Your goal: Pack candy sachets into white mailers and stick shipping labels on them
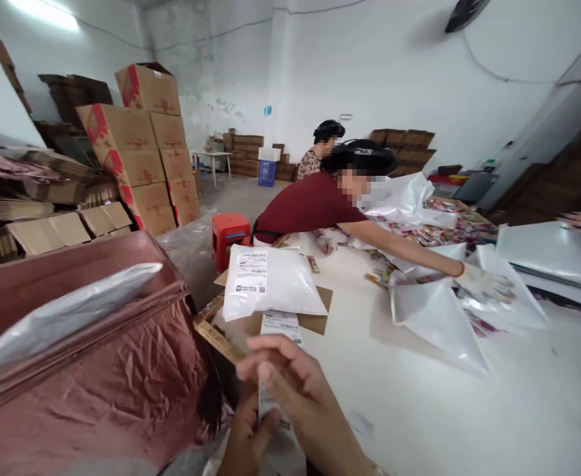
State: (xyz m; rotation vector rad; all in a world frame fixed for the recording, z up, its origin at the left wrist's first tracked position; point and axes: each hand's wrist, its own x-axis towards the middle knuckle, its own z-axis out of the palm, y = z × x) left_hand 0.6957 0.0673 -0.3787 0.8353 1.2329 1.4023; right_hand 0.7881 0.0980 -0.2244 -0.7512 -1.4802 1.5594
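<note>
A strip of printed white shipping labels runs from beside a filled white mailer bag down to my hands. My left hand grips the strip low down, its thumb pressed on the paper. Just above and across it is my right hand, fingers curled with the thumb against them; whatever is between them is hidden. The filled bag has a printed label on its upper left and rests on a piece of brown cardboard at the table edge. Below my hands, more white material is partly covered.
A large bin lined with reddish plastic holds a white bag on my left. Across the white table, a co-worker reaches over white bags and colourful packets. A red stool and stacked cartons stand behind.
</note>
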